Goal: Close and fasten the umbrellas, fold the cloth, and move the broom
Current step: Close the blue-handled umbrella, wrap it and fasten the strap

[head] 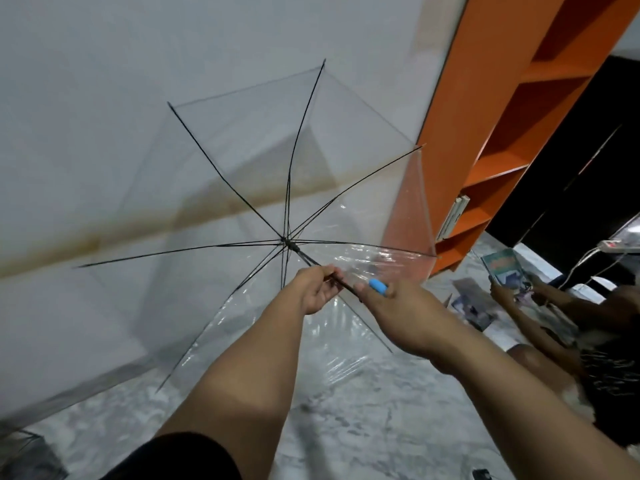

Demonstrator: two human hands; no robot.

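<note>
A: How is the umbrella (263, 188) looking?

B: It is being held fully spread, canopy facing away from the camera. The canopy is clear plastic, so the white wall (104, 98) and a brownish band along it are being seen straight through it. Thin black ribs are fanning out from the hub (287, 241), with tips reaching toward 12, 2, 3, 7, 9 and 11 o'clock. The lower panels, around 5 o'clock, are being creased and are catching glare.

A: Where is it being held?

B: In mid-air at frame centre, above the marbled floor (346, 427), its 3 o'clock edge overlapping the orange shelving (485, 150).

A: And the hands?

B: The black shaft is being pinched by the curled fingers of the left hand (317, 289), just below the hub. The blue handle (378, 286) is being gripped by the right hand (401, 313), fingers wrapped round it, only its tip being left showing.

A: Anything else?

B: At 3 o'clock, a printed booklet (505, 270) is being held by another person's hands.
</note>
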